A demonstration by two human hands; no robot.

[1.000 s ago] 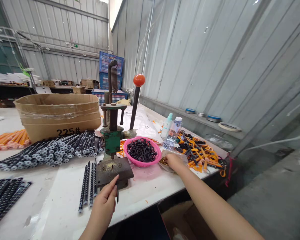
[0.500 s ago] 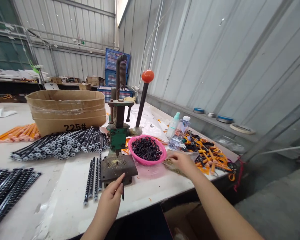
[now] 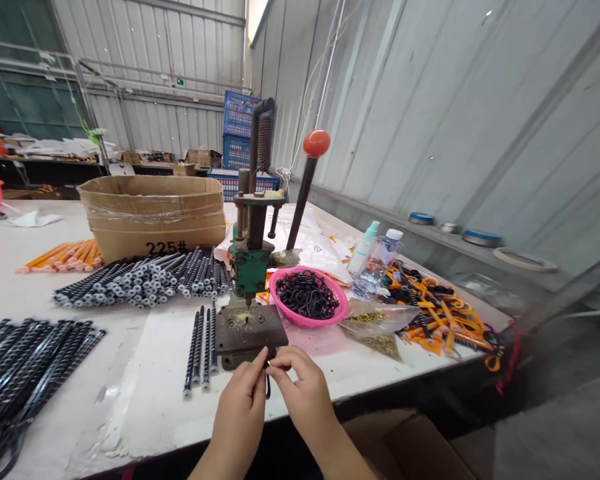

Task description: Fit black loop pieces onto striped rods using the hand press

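Observation:
My left hand (image 3: 237, 417) and my right hand (image 3: 303, 397) meet in front of the table edge, fingertips together. The left hand pinches a thin black loop (image 3: 267, 387), which hangs below the fingers. A tiny brass piece (image 3: 269, 363) shows at the right hand's fingertips. Just beyond them lies the rusty steel die plate (image 3: 250, 327) of a green hand press (image 3: 250, 267), dusted with brass flakes. To the right, a clear plastic bag of small brass parts (image 3: 375, 327) lies beside a pink basket of black loops (image 3: 307, 313).
Black spiral rods (image 3: 140, 283) lie in rows on the white table (image 3: 140, 367), with a cardboard box marked 225# (image 3: 153, 220) behind them. Orange and black pieces (image 3: 443, 320) are heaped at right. Two bottles (image 3: 375, 257) stand nearby. Blue crates (image 3: 240, 133) are stacked behind.
My right hand has left the plastic bag and come over to my left hand in front of the press. The whole scene sits further right, because the view has turned left.

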